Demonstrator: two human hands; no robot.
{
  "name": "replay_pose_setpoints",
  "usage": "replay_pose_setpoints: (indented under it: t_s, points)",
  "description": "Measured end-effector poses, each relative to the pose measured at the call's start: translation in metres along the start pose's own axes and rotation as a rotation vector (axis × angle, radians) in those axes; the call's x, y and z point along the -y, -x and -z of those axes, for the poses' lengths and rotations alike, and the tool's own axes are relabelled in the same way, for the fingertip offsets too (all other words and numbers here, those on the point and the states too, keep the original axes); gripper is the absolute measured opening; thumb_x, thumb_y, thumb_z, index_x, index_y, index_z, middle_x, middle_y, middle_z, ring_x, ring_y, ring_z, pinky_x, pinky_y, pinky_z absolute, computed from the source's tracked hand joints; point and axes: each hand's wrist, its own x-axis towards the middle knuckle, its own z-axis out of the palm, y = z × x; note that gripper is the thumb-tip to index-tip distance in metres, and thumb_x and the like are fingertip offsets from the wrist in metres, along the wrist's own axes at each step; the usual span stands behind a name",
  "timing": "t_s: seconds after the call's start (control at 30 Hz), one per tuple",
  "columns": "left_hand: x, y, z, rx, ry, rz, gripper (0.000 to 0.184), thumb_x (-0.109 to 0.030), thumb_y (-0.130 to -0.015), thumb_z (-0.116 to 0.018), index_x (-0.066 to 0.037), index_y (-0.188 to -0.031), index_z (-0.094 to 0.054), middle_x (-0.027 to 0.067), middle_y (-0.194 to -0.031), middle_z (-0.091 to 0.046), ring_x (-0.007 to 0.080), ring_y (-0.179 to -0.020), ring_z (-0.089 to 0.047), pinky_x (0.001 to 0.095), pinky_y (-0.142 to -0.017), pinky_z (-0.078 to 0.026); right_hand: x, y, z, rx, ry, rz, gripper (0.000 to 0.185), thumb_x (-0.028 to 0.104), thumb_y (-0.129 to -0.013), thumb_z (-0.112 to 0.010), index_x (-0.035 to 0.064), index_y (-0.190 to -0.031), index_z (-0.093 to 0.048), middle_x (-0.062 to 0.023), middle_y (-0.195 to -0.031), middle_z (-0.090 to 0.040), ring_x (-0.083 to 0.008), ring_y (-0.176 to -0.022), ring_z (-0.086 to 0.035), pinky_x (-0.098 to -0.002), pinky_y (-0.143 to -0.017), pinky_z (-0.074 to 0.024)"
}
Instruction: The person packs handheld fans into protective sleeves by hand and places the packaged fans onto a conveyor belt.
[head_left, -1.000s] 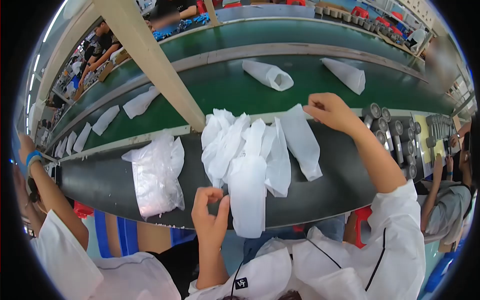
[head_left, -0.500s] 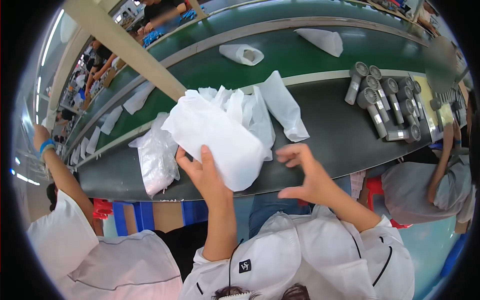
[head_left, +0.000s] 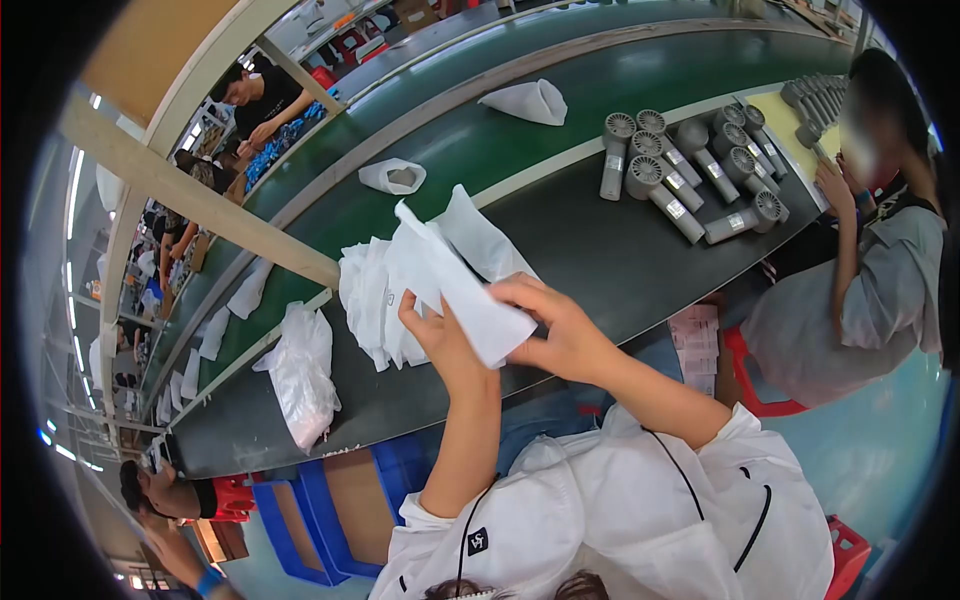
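Observation:
A white sleeve-like bag (head_left: 468, 297) is held tilted above the near edge of the dark bench. My right hand (head_left: 562, 328) pinches its lower right side between thumb and fingers. My left hand (head_left: 440, 335) is at the bag's left side, thumb and fingers apart; part of the hand is behind the bag, so its grip cannot be made out. Behind and left of it, several white bags (head_left: 370, 300) lie overlapping on the bench. Another white bag (head_left: 482, 240) lies just beyond the held one.
Several grey handheld fans (head_left: 668, 200) lie on the bench (head_left: 600, 270) at the right. A clear plastic bag (head_left: 303, 375) lies left. White bags (head_left: 392, 176) rest on the green belt (head_left: 450, 140). A co-worker (head_left: 850, 290) sits at the right; blue bins (head_left: 320, 515) stand below.
The view has swung right. A white bag has been lifted from the pile, first by my left hand. My right hand has come in and closed on it, and the bag has turned more upright.

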Motion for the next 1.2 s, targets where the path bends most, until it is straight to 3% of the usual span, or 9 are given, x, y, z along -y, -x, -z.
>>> replay_pose_setpoints:
  t_s: [0.07, 0.13, 0.27, 0.4, 0.63, 0.77, 0.87, 1.03, 1.2]
  points:
    - [0.004, -0.002, -0.002, 0.075, -0.026, -0.02, 0.056, -0.009, -0.095, -0.059, -0.01, -0.139, -0.024, 0.0175, -0.132, -0.045, 0.0249, -0.115, -0.053, 0.0378, -0.089, -0.05, -0.011, 0.0, 0.002, -0.118, -0.072, -0.037, 0.035, 0.001, -0.081, -0.071, 0.0016, -0.114, -0.061, -0.0034, -0.102, -0.06, -0.0134, -0.098, -0.059, -0.0265, -0.082, -0.0478]
    - [0.006, -0.001, -0.004, 0.019, -0.606, -0.428, 0.068, -0.013, -0.086, -0.07, -0.008, -0.138, -0.026, 0.0148, -0.129, -0.042, 0.0245, -0.116, -0.047, 0.0386, -0.087, -0.048, -0.011, -0.006, 0.012, -0.38, -0.163, -0.11, 0.011, -0.001, -0.084, -0.065, 0.0021, -0.095, -0.063, 0.0022, -0.08, -0.062, -0.0062, -0.077, -0.059, -0.0216, -0.069, -0.0475]
    - [-0.011, 0.026, -0.015, 0.255, -0.777, -0.725, 0.073, -0.018, -0.085, -0.072, -0.009, -0.141, -0.025, 0.0109, -0.128, -0.037, 0.0229, -0.115, -0.045, 0.0375, -0.089, -0.044, -0.018, -0.016, 0.02, -0.488, -0.069, -0.061, 0.011, 0.002, -0.084, -0.067, 0.0049, -0.085, -0.057, 0.0042, -0.079, -0.055, -0.0024, -0.073, -0.053, -0.0199, -0.065, -0.0446]
    - [-0.004, 0.021, -0.026, 0.391, -0.432, -0.195, 0.02, -0.007, -0.088, -0.065, -0.004, -0.104, -0.053, 0.0045, -0.091, -0.059, 0.0118, -0.081, -0.057, 0.0245, -0.073, -0.046, -0.009, -0.007, 0.022, -0.359, 0.032, -0.153, 0.015, 0.003, -0.082, -0.068, 0.006, -0.083, -0.053, 0.0044, -0.077, -0.051, -0.0014, -0.07, -0.047, -0.0189, -0.06, -0.0394]
    - [-0.012, 0.0, -0.017, 0.807, -0.213, 0.252, 0.013, 0.009, -0.082, -0.054, -0.003, -0.087, -0.053, 0.0016, -0.081, -0.06, 0.0061, -0.074, -0.055, 0.0213, -0.063, -0.042, 0.001, 0.013, 0.144, 0.096, 0.044, -0.305, 0.021, 0.016, -0.08, -0.074, 0.005, -0.091, -0.061, 0.0, -0.08, -0.056, -0.0084, -0.08, -0.056, -0.0239, -0.07, -0.0449]
    - [0.001, -0.009, -0.036, 0.678, -0.386, 0.17, 0.009, 0.002, -0.084, -0.059, -0.004, -0.085, -0.053, 0.0001, -0.074, -0.059, 0.0044, -0.064, -0.052, 0.0199, -0.058, -0.04, -0.049, -0.025, 0.217, -0.499, 1.373, -0.135, 0.052, 0.03, -0.075, -0.079, 0.0065, -0.115, -0.054, -0.0136, -0.108, -0.06, -0.0308, -0.09, -0.065, -0.0398, -0.078, -0.0525]
    - [0.004, -0.016, -0.05, 0.635, -0.368, 0.253, 0.008, -0.003, -0.087, -0.059, -0.005, -0.083, -0.052, -0.0013, -0.069, -0.057, 0.0033, -0.06, -0.049, 0.0206, -0.053, -0.038, -0.057, -0.059, 0.216, -0.332, 1.51, -0.431, 0.064, 0.034, -0.072, -0.079, 0.009, -0.123, -0.048, -0.0168, -0.116, -0.057, -0.0382, -0.095, -0.064, -0.0454, -0.078, -0.0524]
    - [0.007, -0.035, -0.053, 0.59, -0.323, 0.362, 0.013, -0.011, -0.088, -0.059, -0.009, -0.079, -0.05, -0.003, -0.065, -0.054, 0.0027, -0.058, -0.046, 0.0219, -0.049, -0.033, -0.035, -0.056, 0.222, -0.159, 1.385, -0.346, 0.062, 0.033, -0.075, -0.076, 0.0104, -0.126, -0.048, -0.0176, -0.116, -0.058, -0.0373, -0.095, -0.064, -0.0453, -0.077, -0.0527]
    - [0.02, -0.046, -0.063, 0.596, -0.332, 0.357, 0.018, -0.011, -0.088, -0.058, -0.01, -0.073, -0.047, -0.004, -0.062, -0.05, 0.0024, -0.054, -0.042, 0.0213, -0.047, -0.03, 0.054, -0.022, 0.201, -0.432, 0.793, -0.044, 0.067, 0.04, -0.081, -0.072, 0.0108, -0.135, -0.045, -0.0066, -0.114, -0.06, -0.0182, -0.093, -0.064, -0.0299, -0.062, -0.0529]
